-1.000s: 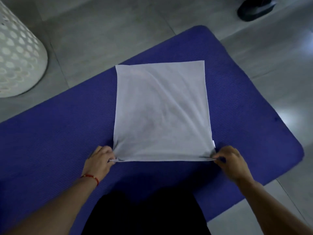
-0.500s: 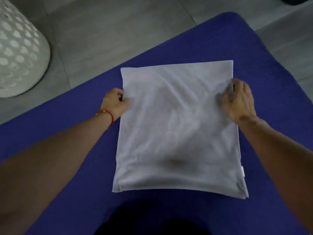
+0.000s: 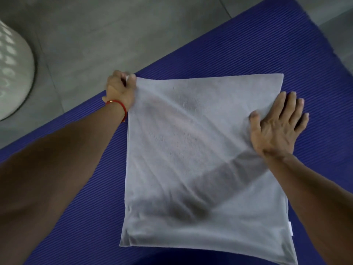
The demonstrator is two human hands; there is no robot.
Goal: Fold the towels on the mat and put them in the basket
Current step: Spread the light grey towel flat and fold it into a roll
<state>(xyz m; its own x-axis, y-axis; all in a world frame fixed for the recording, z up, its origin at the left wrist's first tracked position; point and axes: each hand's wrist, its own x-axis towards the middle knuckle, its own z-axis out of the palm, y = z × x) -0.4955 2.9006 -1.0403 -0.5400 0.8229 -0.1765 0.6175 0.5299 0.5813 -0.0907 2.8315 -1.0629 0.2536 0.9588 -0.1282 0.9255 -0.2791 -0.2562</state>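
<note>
A pale grey towel lies folded over on the blue ribbed mat, its fold along the near edge. My left hand pinches the towel's far left corner at the mat's far edge. My right hand lies flat with spread fingers on the towel's right edge, near the far right corner, fingertips reaching onto the mat. The white perforated basket stands on the floor at the far left, partly cut off by the frame.
Grey floor tiles lie beyond the mat. Bare mat shows to the left and right of the towel. A dark shape at the bottom edge is my own body.
Both hands carried the near edge over to the far edge, folding the towel in half. My right hand has since let go and flattened on the cloth; my left still pinches its corner.
</note>
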